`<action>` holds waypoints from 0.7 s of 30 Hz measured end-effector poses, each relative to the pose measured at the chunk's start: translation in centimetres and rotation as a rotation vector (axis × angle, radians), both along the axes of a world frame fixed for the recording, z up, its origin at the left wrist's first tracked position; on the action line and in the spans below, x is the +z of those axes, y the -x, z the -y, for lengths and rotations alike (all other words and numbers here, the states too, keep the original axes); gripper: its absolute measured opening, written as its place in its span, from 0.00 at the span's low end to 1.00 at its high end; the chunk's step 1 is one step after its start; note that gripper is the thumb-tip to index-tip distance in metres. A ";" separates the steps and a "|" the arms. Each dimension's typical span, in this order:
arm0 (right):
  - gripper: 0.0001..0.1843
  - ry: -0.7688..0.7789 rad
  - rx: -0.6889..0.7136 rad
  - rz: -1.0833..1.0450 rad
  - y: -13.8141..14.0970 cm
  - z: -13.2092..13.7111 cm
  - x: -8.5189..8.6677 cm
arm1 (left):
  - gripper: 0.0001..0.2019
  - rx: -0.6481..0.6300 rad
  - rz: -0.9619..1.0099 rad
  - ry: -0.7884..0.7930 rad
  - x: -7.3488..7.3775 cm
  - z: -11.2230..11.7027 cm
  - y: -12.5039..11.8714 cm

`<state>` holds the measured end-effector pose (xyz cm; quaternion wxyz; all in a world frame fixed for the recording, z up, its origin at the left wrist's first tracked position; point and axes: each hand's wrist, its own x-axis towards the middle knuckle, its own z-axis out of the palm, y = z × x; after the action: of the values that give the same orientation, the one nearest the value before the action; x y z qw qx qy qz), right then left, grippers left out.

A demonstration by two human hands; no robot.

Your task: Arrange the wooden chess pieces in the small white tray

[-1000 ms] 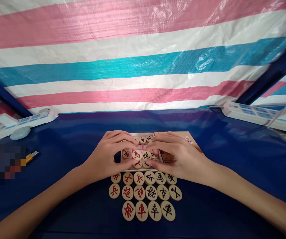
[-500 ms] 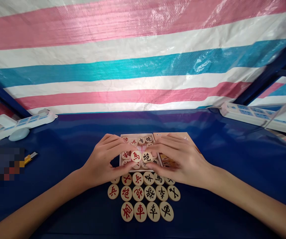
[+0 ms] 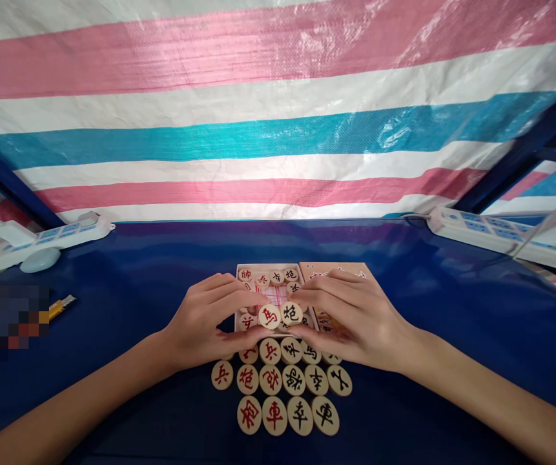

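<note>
Between the thumb and fingers of my left hand (image 3: 212, 315) is a round wooden xiangqi piece (image 3: 269, 316) with a red character. My right hand (image 3: 350, 316) pinches a second xiangqi piece (image 3: 291, 314), marked in black. The two pieces are side by side, over the front part of a white box (image 3: 237, 268). More pieces lie inside that box around a pink-checked sheet (image 3: 275, 296); my fingers hide some of them. Nearer to me, red-marked pieces (image 3: 274, 415) and black-marked pieces (image 3: 299, 415) lie face up in rows on the blue table (image 3: 161, 420).
A printed box lid (image 3: 372, 284) lies right of the white box, partly under my right hand. Power strips stand at the back left (image 3: 59, 240) and back right (image 3: 481, 229). A yellow utility knife (image 3: 61, 308) is at the left, beside a blurred-out patch. Striped sheeting (image 3: 258, 142) hangs behind.
Both hands have moved slightly down and toward me with their pieces. More of the box's inside and the checked sheet shows. The whole view has shifted a little.
</note>
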<state>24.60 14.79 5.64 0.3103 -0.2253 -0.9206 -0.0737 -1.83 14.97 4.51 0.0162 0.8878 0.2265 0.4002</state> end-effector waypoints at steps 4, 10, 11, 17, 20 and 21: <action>0.19 -0.015 0.001 0.004 -0.2 0.0 -0.2 | 0.16 -0.016 -0.005 0.007 -0.1 0.0 0.1; 0.19 0.022 0.021 -0.008 -0.1 0.1 -0.3 | 0.17 -0.038 -0.007 0.004 -0.2 0.0 0.1; 0.19 0.020 0.021 -0.009 -0.1 0.1 -0.3 | 0.17 -0.038 -0.010 0.002 -0.2 0.0 0.1; 0.19 0.045 0.037 0.003 0.1 0.2 -0.1 | 0.16 -0.032 -0.016 -0.019 0.1 0.0 0.0; 0.20 0.052 0.045 0.005 0.1 0.2 -0.1 | 0.14 -0.031 -0.022 -0.046 0.1 -0.1 0.0; 0.20 0.048 0.051 0.002 0.1 0.2 -0.2 | 0.13 -0.031 -0.025 -0.056 0.0 -0.1 0.1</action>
<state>24.48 14.61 5.48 0.3055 -0.2089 -0.9280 -0.0439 -1.90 15.06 4.55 -0.0054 0.8963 0.2014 0.3950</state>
